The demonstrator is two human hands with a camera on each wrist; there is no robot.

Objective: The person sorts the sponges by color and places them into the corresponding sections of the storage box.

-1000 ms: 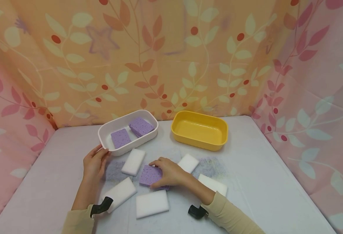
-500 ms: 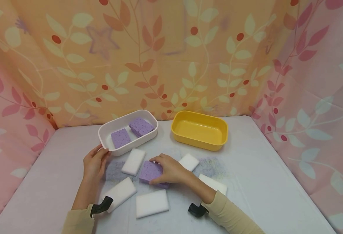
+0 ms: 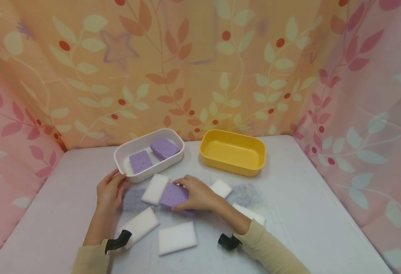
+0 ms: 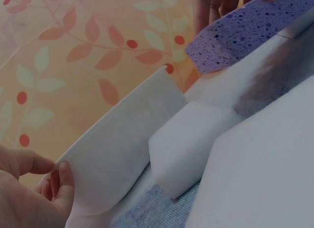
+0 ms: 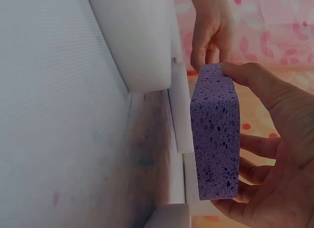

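Note:
My right hand (image 3: 200, 195) grips a purple sponge (image 3: 173, 196) by its edges, thumb on one side and fingers on the other. In the right wrist view the sponge (image 5: 216, 135) is raised off the cloth, its pitted side facing the camera. My left hand (image 3: 110, 190) pinches the near left rim of a white tub (image 3: 149, 173); the left wrist view shows thumb and fingers (image 4: 64, 184) on that rim. Inside the tub lie purple sponges: one flat sponge (image 3: 140, 162) at left and a sponge pile (image 3: 164, 148) at right.
A yellow tub (image 3: 232, 152) stands right of the white one. White foam blocks lie about the cloth: one block (image 3: 156, 189) by the white tub, another (image 3: 178, 238) in front, a third (image 3: 140, 226) near my left wrist, others by my right arm. Patterned curtains (image 3: 200, 68) enclose the table.
My right hand has lifted the purple sponge from the cloth and moved slightly up and left toward the white tub. My left hand stays on the tub's rim.

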